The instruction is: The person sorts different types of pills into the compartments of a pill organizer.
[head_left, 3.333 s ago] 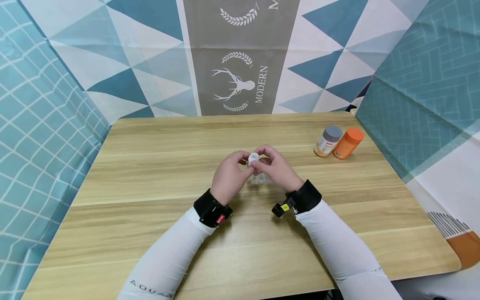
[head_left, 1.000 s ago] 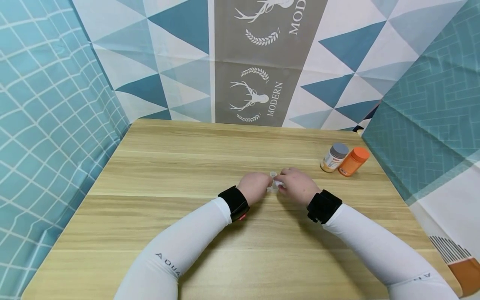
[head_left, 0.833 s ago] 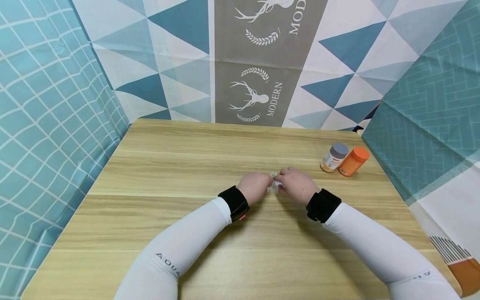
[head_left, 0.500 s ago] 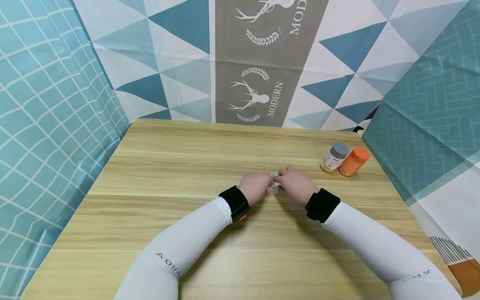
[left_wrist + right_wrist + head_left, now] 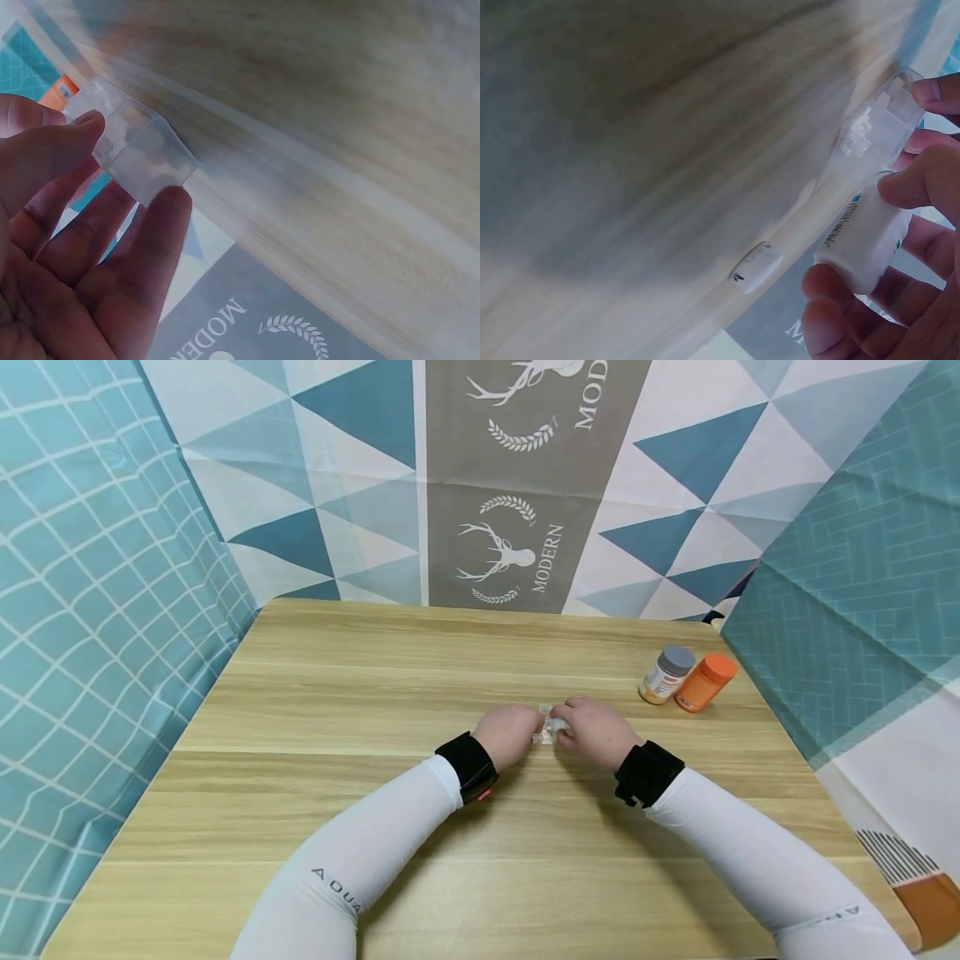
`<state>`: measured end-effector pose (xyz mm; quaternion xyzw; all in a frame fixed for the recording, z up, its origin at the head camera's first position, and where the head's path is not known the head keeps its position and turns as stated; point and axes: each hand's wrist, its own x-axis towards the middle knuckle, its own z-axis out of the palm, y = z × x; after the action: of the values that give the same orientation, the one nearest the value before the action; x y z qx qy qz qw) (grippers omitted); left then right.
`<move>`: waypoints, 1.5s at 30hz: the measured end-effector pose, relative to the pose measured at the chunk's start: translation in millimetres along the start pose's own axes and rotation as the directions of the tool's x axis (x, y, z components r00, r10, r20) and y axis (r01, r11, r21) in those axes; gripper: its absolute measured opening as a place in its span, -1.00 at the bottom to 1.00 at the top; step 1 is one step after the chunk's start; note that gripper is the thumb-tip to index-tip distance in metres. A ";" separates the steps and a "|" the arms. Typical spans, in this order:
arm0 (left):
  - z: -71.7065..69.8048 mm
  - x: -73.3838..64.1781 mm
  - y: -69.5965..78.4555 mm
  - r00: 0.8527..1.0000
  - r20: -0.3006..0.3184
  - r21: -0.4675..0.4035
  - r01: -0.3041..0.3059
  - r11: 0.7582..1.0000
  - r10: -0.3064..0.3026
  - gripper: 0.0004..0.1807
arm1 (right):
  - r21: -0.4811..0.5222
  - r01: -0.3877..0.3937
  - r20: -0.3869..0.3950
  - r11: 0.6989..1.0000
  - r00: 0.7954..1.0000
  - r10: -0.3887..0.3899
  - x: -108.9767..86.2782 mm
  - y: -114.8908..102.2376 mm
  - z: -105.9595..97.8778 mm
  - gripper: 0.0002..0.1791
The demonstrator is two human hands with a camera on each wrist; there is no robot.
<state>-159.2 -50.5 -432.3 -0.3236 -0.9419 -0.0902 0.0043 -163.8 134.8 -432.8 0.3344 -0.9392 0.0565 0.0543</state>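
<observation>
My left hand holds a small clear plastic pill box, thumb on one side and fingers on the other. Tan pieces show through one compartment wall in the left wrist view. My right hand grips a small white bottle with a printed barcode, thumb against its side and fingers around it. The bottle is tipped over, its mouth end close to the box. White pieces lie inside the box in the right wrist view. In the head view, the fingers hide much of both things.
At the back right of the wooden table stand a grey-capped bottle and an orange bottle, side by side. Patterned cloth hangs behind the table and along its sides.
Earliest, both hands held the white bottle upright, above the pill box. Since then they have lowered; the left hand has moved to the box and the right has tipped the bottle. Lately the right fingers shift slightly.
</observation>
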 end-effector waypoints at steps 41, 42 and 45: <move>-13.9 -16.3 17.0 0.940 -0.199 -0.524 0.136 0.841 -0.277 -0.66 | 0.793 -0.156 -0.063 0.589 0.941 0.334 -6.2 -35.2 -15.4 -0.78; -13.5 -16.3 17.2 0.940 -0.200 -0.523 0.138 0.841 -0.278 -0.67 | 0.791 -0.155 -0.062 0.591 0.942 0.330 -6.7 -35.3 -15.3 -0.78; -12.7 -16.1 16.2 0.938 -0.201 -0.528 0.139 0.838 -0.282 -0.71 | 0.782 -0.159 -0.047 0.603 0.949 0.312 -7.8 -32.2 -16.4 -0.75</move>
<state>-137.3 -50.0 -418.2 -0.1913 -0.9054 -0.3770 0.0378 -136.3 117.2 -415.5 0.1919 -0.8519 0.4869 -0.0172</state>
